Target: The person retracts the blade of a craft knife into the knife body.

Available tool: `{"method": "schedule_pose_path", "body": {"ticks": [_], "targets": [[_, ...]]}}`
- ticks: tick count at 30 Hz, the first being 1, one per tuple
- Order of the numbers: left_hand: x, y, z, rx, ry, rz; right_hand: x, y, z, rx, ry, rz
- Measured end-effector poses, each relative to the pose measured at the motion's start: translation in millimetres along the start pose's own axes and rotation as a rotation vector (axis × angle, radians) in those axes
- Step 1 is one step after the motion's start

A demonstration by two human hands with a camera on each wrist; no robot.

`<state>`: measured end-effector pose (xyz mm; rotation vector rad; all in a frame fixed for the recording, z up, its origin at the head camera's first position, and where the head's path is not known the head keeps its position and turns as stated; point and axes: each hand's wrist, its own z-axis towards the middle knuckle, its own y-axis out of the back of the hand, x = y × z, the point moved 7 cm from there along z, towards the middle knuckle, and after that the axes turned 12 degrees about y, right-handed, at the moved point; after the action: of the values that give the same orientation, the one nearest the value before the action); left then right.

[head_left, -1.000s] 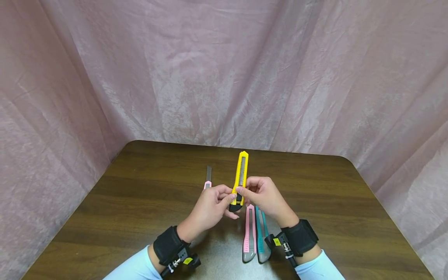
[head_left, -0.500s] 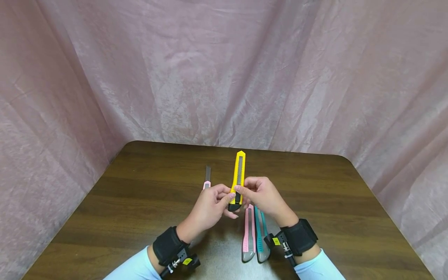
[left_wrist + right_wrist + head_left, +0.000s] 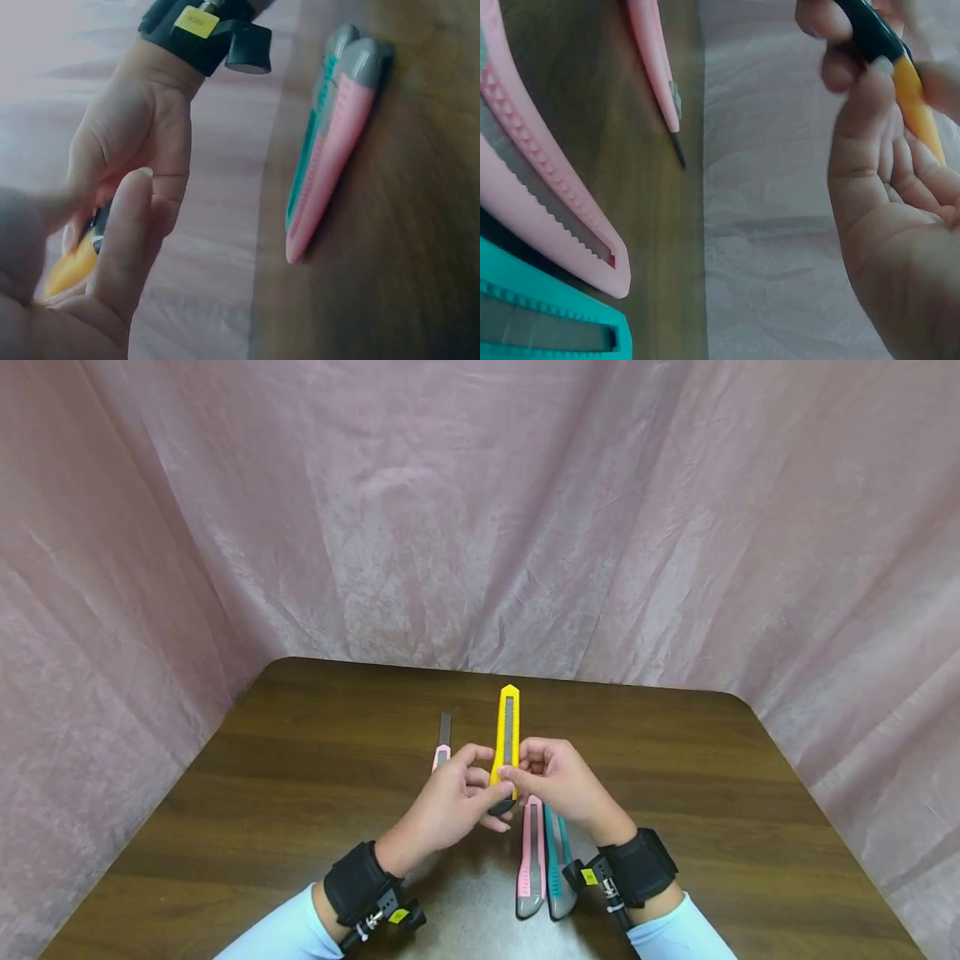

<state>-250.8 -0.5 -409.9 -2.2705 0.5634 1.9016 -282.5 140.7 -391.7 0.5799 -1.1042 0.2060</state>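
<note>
Both hands hold a yellow box cutter (image 3: 507, 735) upright above the table, its dark end cap (image 3: 875, 30) at the bottom. No blade sticks out of its tip. My left hand (image 3: 446, 802) pinches the lower end between thumb and fingers. From the other side my right hand (image 3: 562, 781) grips the body just higher, its thumb across the front; that thumb hides the slider in the head view. Below the hands, a pink box cutter (image 3: 531, 860) and a teal box cutter (image 3: 558, 868) lie side by side. Another pink box cutter (image 3: 442, 755), blade extended, lies partly behind my left hand.
The brown wooden table (image 3: 300, 777) has rounded far corners. A pinkish curtain (image 3: 480, 527) hangs behind it and along both sides. Black wrist straps (image 3: 357, 883) with small cameras sit on both wrists.
The yellow box cutter has shifted slightly left and stands straighter. My left thumb has moved across its lower end, and my left index finger has lifted and straightened somewhat.
</note>
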Motion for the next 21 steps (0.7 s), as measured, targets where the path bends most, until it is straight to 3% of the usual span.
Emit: {"method": "schedule_pose_path", "body": {"ticks": [5, 11, 16, 21], "targets": [[9.9, -7.1, -10.2, -0.025, 0.013, 0.178, -7, -4, -5.6, 0.048, -0.135, -0.04], [26.0, -18.8, -27.7, -0.04, 0.04, 0.416, -14, 9, -1.4, -0.009, -0.281, -0.058], [34.2, -31.1, -38.2, -0.088, 0.034, 0.676, -21, 16, 4.3, 0.003, -0.331, -0.112], [38.5, -41.1, -39.5, -0.105, 0.046, 0.874, -32, 11, 5.0, 0.07, -0.32, -0.184]]}}
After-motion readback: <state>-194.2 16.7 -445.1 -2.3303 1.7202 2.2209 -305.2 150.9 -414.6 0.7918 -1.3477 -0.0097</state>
